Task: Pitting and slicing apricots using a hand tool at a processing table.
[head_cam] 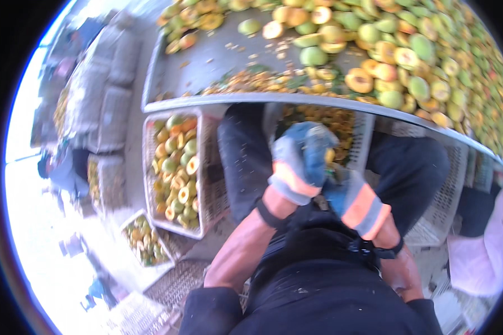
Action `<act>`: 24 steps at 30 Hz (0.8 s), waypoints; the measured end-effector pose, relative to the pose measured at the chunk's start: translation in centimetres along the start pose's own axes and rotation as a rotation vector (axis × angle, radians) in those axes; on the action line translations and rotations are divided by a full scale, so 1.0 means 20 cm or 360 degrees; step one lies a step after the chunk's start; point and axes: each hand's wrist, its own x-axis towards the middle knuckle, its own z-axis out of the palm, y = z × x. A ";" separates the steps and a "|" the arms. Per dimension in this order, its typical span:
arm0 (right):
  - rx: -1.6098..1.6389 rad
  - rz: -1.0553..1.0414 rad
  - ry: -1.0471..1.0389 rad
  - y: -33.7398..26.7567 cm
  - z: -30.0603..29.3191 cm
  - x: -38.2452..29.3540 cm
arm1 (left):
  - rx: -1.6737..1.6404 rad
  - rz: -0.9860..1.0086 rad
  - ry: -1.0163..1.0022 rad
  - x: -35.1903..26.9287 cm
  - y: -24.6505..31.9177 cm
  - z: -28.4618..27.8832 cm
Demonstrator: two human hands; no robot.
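Observation:
Both my hands wear blue, grey and orange work gloves and come together above my lap. My left hand point(302, 157) has its fingers curled over, with their tips hidden. Just beside and below it is my right hand point(352, 199), partly covered; a small yellow piece of fruit point(330, 155) shows between the two. Which hand holds it, I cannot tell. Beneath them, between my knees, a plastic crate point(362, 140) holds small orange-brown fruit pieces point(341, 121). Ahead, a metal-edged table point(251, 99) bears many green and orange fruit halves point(358, 80), stone cavities visible in some.
A plastic crate point(200, 167) of halved fruit stands at my left, with a smaller crate point(167, 263) behind it. Stacked, filled crates point(115, 104) stand farther left, near a crouching person point(69, 173). Another person in pink point(482, 251) sits close at my right.

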 end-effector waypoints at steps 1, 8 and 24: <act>0.0339 0.0280 -0.0108 -0.02 0.00 0.01 | -0.0013 -0.0130 -0.0090 0.00 0.04 -0.03; 0.1004 0.1078 -0.0676 -0.15 -0.16 0.05 | -0.0500 -0.0834 0.0226 -0.12 0.04 -0.04; 0.1349 0.1235 -0.0603 -0.23 -0.19 0.01 | -0.0656 -0.1006 0.0142 -0.18 0.04 -0.06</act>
